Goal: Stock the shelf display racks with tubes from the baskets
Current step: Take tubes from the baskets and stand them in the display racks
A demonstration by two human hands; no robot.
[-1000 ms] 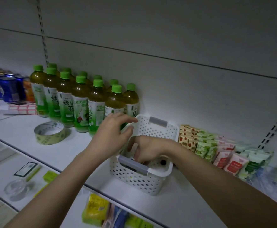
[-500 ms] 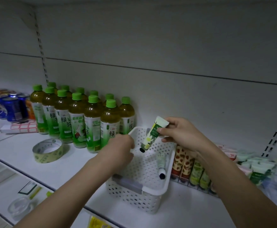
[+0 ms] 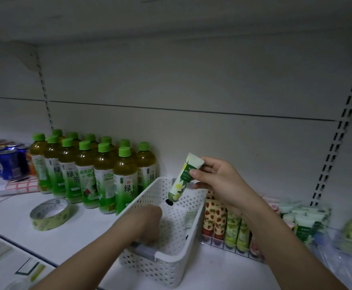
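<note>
Tube in hand: your right hand pinches a green-and-white printed tube with a black cap, cap down, tilted, held above the basket's far end.
Far left: blue drink cans at the back of the white shelf.
Bottles: green-capped tea bottles, standing in rows, just left of the basket.
Tape: roll of pale green tape lying flat in front of the bottles.
Left hand: your left hand is down inside the basket near its grey handle; fingers curled, can't tell whether they hold anything.
Basket: white perforated plastic basket on the shelf; one pale tube lies against its right wall.
Rack: wire display rack touching the basket's right side, holding upright strawberry-print and green-print tubes.
Far right: more green-and-white tubes, blurred.
</note>
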